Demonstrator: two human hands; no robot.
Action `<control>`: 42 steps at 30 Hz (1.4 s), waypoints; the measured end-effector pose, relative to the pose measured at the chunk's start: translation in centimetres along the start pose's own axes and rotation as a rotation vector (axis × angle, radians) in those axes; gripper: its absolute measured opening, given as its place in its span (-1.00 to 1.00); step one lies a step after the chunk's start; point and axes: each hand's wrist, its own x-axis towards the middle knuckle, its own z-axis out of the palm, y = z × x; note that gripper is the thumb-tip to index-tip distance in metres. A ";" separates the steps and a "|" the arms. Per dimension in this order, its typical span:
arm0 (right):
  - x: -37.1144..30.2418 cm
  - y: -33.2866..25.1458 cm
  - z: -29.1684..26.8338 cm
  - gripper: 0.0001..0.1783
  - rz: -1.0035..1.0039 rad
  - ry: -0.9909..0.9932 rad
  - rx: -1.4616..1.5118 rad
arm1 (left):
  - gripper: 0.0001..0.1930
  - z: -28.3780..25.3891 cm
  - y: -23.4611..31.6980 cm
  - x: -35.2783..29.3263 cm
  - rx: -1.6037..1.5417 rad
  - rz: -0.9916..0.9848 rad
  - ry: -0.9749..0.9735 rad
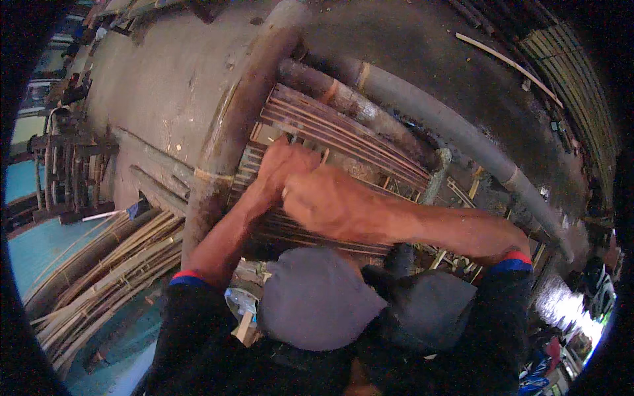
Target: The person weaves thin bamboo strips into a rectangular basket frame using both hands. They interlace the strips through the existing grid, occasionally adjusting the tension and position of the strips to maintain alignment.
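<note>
Grey-clad knees (320, 300) lie below the left hand (281, 165) and right hand (317, 201), which meet over the left part of the bamboo slats (353, 135), beside a thick pole (246, 99); their grip is hidden. Close two-handed slat work seems underway, calling for steadiness.

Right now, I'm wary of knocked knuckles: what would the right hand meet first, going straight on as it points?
The right hand would likely meet the left hand near its wrist; they overlap in this view, so any gap is unclear.
</note>
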 end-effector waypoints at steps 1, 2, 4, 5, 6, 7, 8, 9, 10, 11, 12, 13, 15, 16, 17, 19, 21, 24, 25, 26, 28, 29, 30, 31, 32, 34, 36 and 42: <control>0.5 0.2 0.3 -0.69 -0.107 0.021 -0.066 | -0.94 0.5 0.0 0.0 -0.095 0.008 0.067; 0.6 0.4 -0.3 -0.68 0.039 0.011 0.005 | -0.95 1.1 -0.3 0.0 -0.191 0.015 0.133; 0.6 0.5 -3.0 -0.65 0.329 -0.009 0.156 | -0.96 1.8 -1.0 -0.5 -0.414 0.041 0.231; 0.7 1.0 -4.1 -0.62 0.328 0.003 0.137 | -0.96 2.1 -1.4 -0.7 -0.545 0.066 0.265; 0.3 2.2 -4.7 -0.61 0.345 0.025 0.151 | -0.96 2.7 -1.7 -1.1 -0.680 0.092 0.289; -0.4 3.8 -5.4 -0.59 0.361 0.059 0.154 | -0.95 0.8 -0.4 -0.5 -0.398 0.103 0.267; -1.0 5.0 -6.4 -0.57 0.376 0.094 0.158 | -0.94 -0.5 0.6 -0.2 -0.115 0.113 0.247; -1.6 5.7 -7.7 -0.59 0.412 0.113 0.155 | -0.90 -0.8 0.5 -0.3 -0.105 0.179 0.317; -2.5 6.3 -8.9 -0.60 0.457 0.132 0.158 | -0.89 -0.9 0.7 -0.6 -0.061 0.151 0.297; -3.6 6.9 -10.1 -0.61 0.511 0.157 0.152 | -0.88 -0.9 0.9 -0.5 -0.024 0.133 0.282; -4.9 7.6 -11.0 -0.62 0.612 0.186 0.225 | -0.86 -0.9 1.2 -0.5 0.013 0.117 0.267; -6.3 8.3 -11.9 -0.62 0.710 0.215 0.295 | -0.86 -1.0 1.6 -0.4 -0.033 0.111 0.333; -9.9 11.1 -13.7 -0.62 0.776 0.194 0.314 | -0.83 -1.3 2.2 -0.4 -0.102 0.083 0.455; -11.4 11.5 -14.3 -0.63 0.803 0.237 0.327 | -0.82 -1.2 2.3 -0.6 -0.155 0.101 0.511; -12.9 11.8 -14.7 -0.63 0.825 0.284 0.344 | -0.80 -1.1 2.4 -0.7 -0.202 0.121 0.562; -15.4 13.2 -14.8 -0.64 0.787 0.435 0.297 | -0.73 -1.4 2.6 -1.5 -0.191 0.161 0.600; -18.1 14.5 -15.4 -0.63 0.676 0.618 0.149 | -0.71 0.5 3.6 -2.3 -0.306 0.307 0.588; -19.6 14.5 -16.1 -0.64 0.691 0.822 0.042 | -0.71 1.6 7.0 -1.7 -0.427 0.417 0.426; -20.3 14.4 -15.9 -0.66 0.757 0.904 0.071 | -0.72 1.8 8.7 -1.2 -0.460 0.442 0.349; -21.1 14.3 -15.4 -0.66 0.746 0.880 -0.066 | -0.72 2.2 9.9 -0.3 -0.432 0.450 0.354; -23.2 13.9 -13.3 -0.66 0.720 0.823 -0.343 | -0.72 3.9 11.6 2.0 -0.377 0.469 0.367; -24.1 14.2 -11.4 -0.67 0.737 0.809 -0.268 | -0.72 4.8 12.0 2.8 -0.330 0.437 0.349; -24.9 14.7 -9.0 -0.67 0.752 0.791 -0.195 | -0.73 5.8 12.2 3.5 -0.284 0.401 0.335; -25.9 15.2 -6.8 -0.68 0.749 0.683 -0.204 | -0.73 6.5 12.5 4.2 -0.238 0.369 0.319; -26.6 15.8 -4.8 -0.68 0.740 0.575 -0.209 | -0.77 6.9 12.8 4.8 -0.181 0.323 0.250; -27.0 16.5 -0.6 -0.78 0.687 0.504 -0.448 | -0.78 7.2 13.2 5.9 -0.068 0.237 0.114; -28.3 18.6 2.2 -0.76 0.618 0.514 -0.544 | -0.77 6.7 14.0 6.6 -0.040 0.223 0.032; -27.9 19.4 2.8 -0.69 0.586 0.490 -0.494 | -0.73 6.4 12.8 6.9 -0.078 0.237 0.033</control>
